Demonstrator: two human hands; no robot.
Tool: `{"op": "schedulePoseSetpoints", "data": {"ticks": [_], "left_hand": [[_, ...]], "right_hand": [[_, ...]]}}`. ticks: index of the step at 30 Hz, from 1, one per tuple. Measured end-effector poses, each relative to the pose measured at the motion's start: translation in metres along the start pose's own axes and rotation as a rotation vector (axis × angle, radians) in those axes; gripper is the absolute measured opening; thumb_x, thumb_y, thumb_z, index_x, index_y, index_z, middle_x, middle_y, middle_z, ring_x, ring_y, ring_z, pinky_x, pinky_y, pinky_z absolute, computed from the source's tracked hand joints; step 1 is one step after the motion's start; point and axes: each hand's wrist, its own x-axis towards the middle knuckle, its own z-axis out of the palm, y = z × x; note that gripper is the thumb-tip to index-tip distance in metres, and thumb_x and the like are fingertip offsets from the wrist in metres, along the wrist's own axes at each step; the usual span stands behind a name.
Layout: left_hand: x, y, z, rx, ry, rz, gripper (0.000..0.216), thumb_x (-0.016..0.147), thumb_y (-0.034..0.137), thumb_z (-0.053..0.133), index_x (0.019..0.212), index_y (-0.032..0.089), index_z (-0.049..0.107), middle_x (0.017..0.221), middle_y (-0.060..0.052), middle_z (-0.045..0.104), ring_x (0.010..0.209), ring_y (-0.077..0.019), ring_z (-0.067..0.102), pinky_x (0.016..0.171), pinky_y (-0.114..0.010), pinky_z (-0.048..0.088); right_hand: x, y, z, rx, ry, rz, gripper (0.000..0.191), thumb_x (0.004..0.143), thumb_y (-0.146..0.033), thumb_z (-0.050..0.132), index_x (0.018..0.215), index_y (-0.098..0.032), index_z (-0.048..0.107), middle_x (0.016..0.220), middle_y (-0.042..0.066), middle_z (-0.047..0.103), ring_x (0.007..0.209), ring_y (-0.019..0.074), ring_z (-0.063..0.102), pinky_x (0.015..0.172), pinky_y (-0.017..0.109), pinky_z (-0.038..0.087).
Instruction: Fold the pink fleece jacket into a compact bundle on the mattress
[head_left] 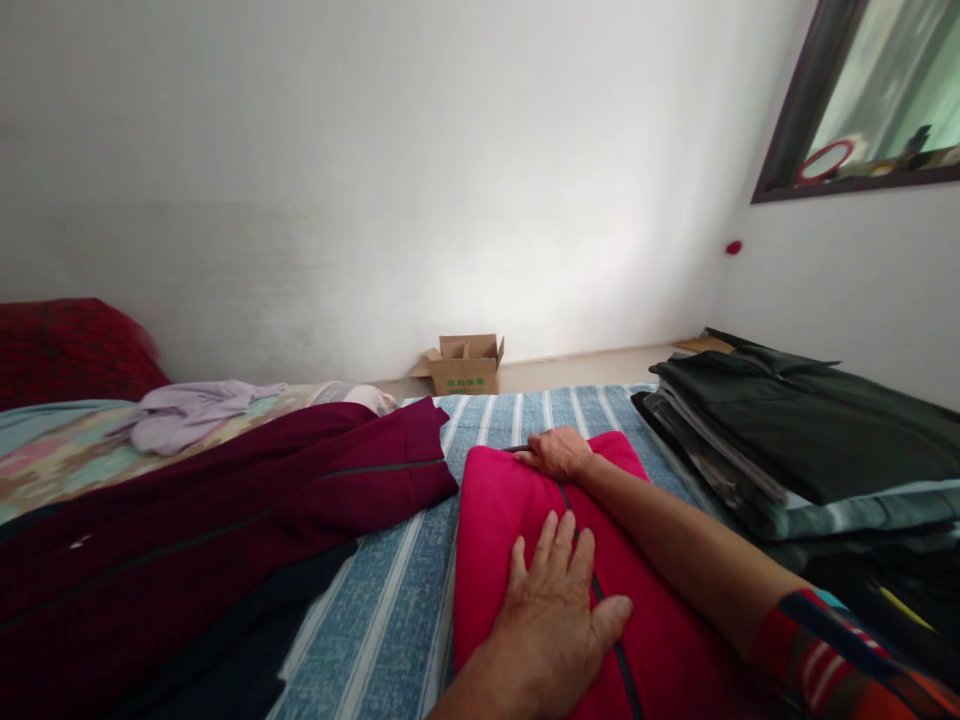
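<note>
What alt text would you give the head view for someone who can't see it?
Both hands press flat on a folded pink garment on a striped bed: left hand near, right hand at the far edge. A maroon garment lies to the left, a stack of dark folded clothes to the right.

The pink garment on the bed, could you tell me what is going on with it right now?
A person has both hands on a pink garment lying folded on a striped bedsheet. The left hand presses flat on its near part, beside a dark zipper line, while the right hand rests on its far edge. A maroon garment lies spread to the left, and a stack of dark folded clothes sits to the right. A cardboard box stands by the wall.
</note>
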Motion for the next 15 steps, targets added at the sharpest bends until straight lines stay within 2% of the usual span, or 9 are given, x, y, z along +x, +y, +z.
{"op": "schedulePoseSetpoints", "data": {"ticks": [4,8,11,13,15], "left_hand": [[0.001,-0.002,-0.002,-0.006,-0.006,0.004,0.070,0.088,0.059,0.022,0.145,0.018,0.021,0.153,-0.007,0.007,0.141,-0.0252,-0.002,0.111,-0.055,0.002],[0.002,-0.002,-0.004,-0.004,0.001,0.007,0.070,0.088,0.057,0.025,0.146,0.019,0.018,0.153,-0.007,0.004,0.141,-0.0265,-0.001,0.110,-0.058,0.003],[0.001,-0.001,-0.002,-0.002,0.019,0.018,0.070,0.088,0.056,0.028,0.147,0.021,0.012,0.153,-0.006,0.000,0.140,-0.0260,-0.002,0.109,-0.059,0.004],[0.001,-0.001,0.000,0.004,0.026,0.014,0.071,0.088,0.057,0.025,0.146,0.018,0.015,0.153,-0.008,0.002,0.140,-0.0256,-0.003,0.110,-0.058,0.004],[-0.001,-0.002,0.002,0.011,0.037,0.010,0.071,0.088,0.058,0.022,0.146,0.016,0.019,0.153,-0.009,0.005,0.141,-0.0252,-0.002,0.110,-0.056,0.005]], "right_hand": [[-0.021,-0.016,-0.021,-0.061,0.108,0.061,0.053,0.093,-0.053,0.027,0.109,-0.014,0.060,0.112,0.018,0.060,0.105,0.0277,0.055,0.089,0.039,0.036],[-0.068,-0.026,-0.033,0.037,0.108,-0.014,0.056,0.094,-0.055,0.019,0.113,-0.021,0.059,0.109,0.011,0.063,0.105,0.0229,0.055,0.091,0.036,0.036],[-0.095,-0.018,-0.016,0.136,0.040,-0.015,0.060,0.091,-0.060,0.023,0.130,-0.021,0.048,0.131,0.012,0.051,0.125,0.0290,0.040,0.101,0.047,0.027],[-0.101,-0.009,0.000,0.172,-0.038,0.033,0.065,0.091,-0.061,0.020,0.138,-0.020,0.038,0.143,0.013,0.037,0.134,0.0316,0.027,0.105,0.053,0.019],[-0.099,-0.002,0.013,0.209,-0.090,0.052,0.069,0.090,-0.062,0.016,0.142,-0.019,0.032,0.147,0.012,0.030,0.136,0.0315,0.020,0.106,0.053,0.015]]}}
